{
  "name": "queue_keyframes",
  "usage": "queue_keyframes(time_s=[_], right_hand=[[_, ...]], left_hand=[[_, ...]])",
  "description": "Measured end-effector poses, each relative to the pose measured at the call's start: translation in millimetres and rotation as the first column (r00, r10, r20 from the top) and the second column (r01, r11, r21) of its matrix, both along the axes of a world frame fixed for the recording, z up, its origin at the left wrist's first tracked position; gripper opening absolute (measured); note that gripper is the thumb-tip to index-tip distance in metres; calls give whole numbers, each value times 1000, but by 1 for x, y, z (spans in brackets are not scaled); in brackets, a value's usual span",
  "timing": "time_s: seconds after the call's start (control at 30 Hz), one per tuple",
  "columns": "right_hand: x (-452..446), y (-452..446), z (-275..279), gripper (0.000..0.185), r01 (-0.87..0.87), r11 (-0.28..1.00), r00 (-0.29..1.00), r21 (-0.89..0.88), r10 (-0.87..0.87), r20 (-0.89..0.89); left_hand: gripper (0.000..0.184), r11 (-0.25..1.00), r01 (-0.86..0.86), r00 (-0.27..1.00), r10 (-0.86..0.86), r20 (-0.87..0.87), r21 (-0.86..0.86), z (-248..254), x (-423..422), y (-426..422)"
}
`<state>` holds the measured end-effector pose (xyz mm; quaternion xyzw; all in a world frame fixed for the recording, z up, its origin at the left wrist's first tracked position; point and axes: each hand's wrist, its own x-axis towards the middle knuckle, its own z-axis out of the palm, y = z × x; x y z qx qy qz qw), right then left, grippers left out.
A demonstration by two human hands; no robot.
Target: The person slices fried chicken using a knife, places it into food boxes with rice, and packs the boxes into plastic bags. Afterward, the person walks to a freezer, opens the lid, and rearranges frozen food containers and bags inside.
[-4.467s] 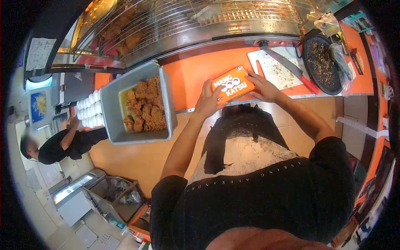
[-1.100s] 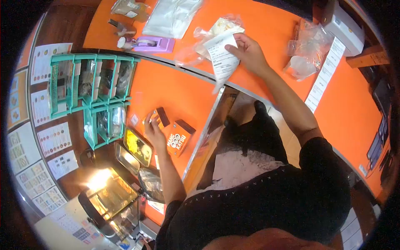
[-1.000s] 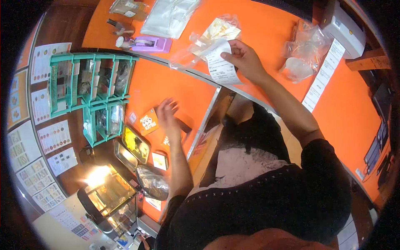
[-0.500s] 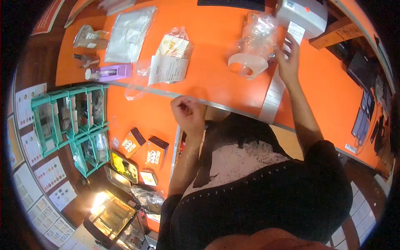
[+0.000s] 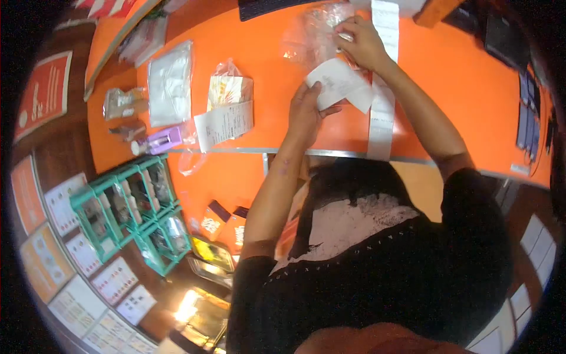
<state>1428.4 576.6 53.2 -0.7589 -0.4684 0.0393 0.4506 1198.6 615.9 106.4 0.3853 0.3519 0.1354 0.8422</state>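
Observation:
A creased white paper slip (image 5: 337,84) is pinched in my left hand (image 5: 305,111), thumb on its face. Just beyond it, my right hand (image 5: 364,46) is closed, with fingertips gripping the crumpled clear plastic bag (image 5: 318,29). Motion blurs the bag, and what is inside cannot be made out. To the right of the slip, a long printed receipt strip (image 5: 382,112) runs down the orange counter to its front edge.
On the left of the counter are a bagged package with a receipt (image 5: 227,121), a stack of clear plastic bags (image 5: 171,82) and a purple tape dispenser (image 5: 159,141). Teal bins (image 5: 127,203) stand lower left. Dark phones (image 5: 526,115) lie at right.
My left hand has risen from the counter's edge and taken hold of the paper slip. My right hand has moved left from beside the printer onto the plastic bag. The view has shifted.

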Motion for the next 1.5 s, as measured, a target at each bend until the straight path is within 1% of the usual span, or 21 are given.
queue_keyframes(time_s=[0.17, 0.37, 0.43, 0.63, 0.7, 0.73, 0.8, 0.83, 0.87, 0.9, 0.93, 0.97, 1.0, 1.07, 1.13, 1.17, 1.2, 1.23, 1.3, 1.37, 1.5], right_hand=[[-8, 0, 6, 22, 22, 1000, 1000, -9, -22, 12], [-32, -4, -9, 23, 128, 989, 985, 77, -136, 108], [-38, -6, -4, 24, 122, 991, 980, 52, -128, 151], [-42, -10, 2, 19, 106, 994, 986, 3, -105, 130], [-40, -11, 4, 27, 71, 992, 974, 102, -91, 208], [-47, -13, 11, 29, -1, 991, 1000, 131, 2, -3], [-24, -17, -27, 43, -200, 967, 979, -159, 189, -77], [-29, -18, -29, 54, -181, 983, 981, -20, 182, 62], [-33, -17, -30, 67, -163, 980, 968, 114, 137, 208], [-29, -20, 0, 63, -228, 971, 957, -69, 236, 169], [-34, -25, 32, 59, -188, 958, 964, -217, 223, 148], [-35, -16, 26, 49, -207, 904, 908, -374, 319, 270], [-35, -20, 34, 37, -172, 971, 911, -167, 221, 349], [-37, -6, 27, 30, -158, 966, 915, -205, 221, 337], [-32, 6, 21, 32, -159, 981, 904, -107, 188, 384], [-33, 5, 24, 32, -158, 985, 943, -66, 170, 286], [-36, 0, 33, 32, -132, 990, 947, -50, 140, 290], [-39, -8, 49, 30, -130, 991, 974, 23, 123, 191], [-44, -21, 93, 28, -103, 988, 991, 114, 91, 103], [-50, -46, 137, 26, -116, 891, 988, 438, 151, -45], [-40, -126, 231, 30, -95, 908, 990, 408, 128, -55]], left_hand=[[34, 1000, -16, 1000, 17, -7, 12, 0, -5, -7], [21, 952, -76, 981, 125, -150, 297, 7, -9, 22], [21, 885, 86, 973, 26, -231, 458, 11, -12, 46], [23, 840, 240, 941, -79, -328, 486, 32, -14, 79], [25, 822, 240, 941, -67, -332, 516, 34, -14, 78], [27, 800, 247, 939, -57, -340, 547, 36, -13, 78], [29, 637, 256, 960, -80, -268, 727, 15, -28, 88], [32, 714, 302, 919, -41, -393, 631, 21, -33, 87], [30, 691, 183, 966, 7, -260, 700, 0, -34, 92], [28, 677, 217, 944, 40, -329, 703, 17, -29, 89], [25, 745, 173, 966, -2, -257, 644, 21, -29, 88], [29, 682, 298, 926, -36, -377, 668, 13, -37, 96], [31, 683, 286, 940, -66, -334, 672, 23, -33, 91], [35, 667, 283, 950, -94, -298, 689, 45, -46, 74], [46, 760, 42, 985, 77, -154, 649, 57, -50, 56], [46, 747, 60, 988, 49, -145, 663, 55, -57, 49], [49, 767, -116, 982, 186, -46, 631, 51, -69, 47], [53, 759, -292, 945, 323, 53, 582, 51, -78, 45], [48, 655, -394, 911, 372, 179, 645, 69, -100, 21], [40, 608, -430, 875, 462, 143, 667, 62, -127, 13], [31, 676, -450, 875, 464, 138, 584, 16, -175, -11]])
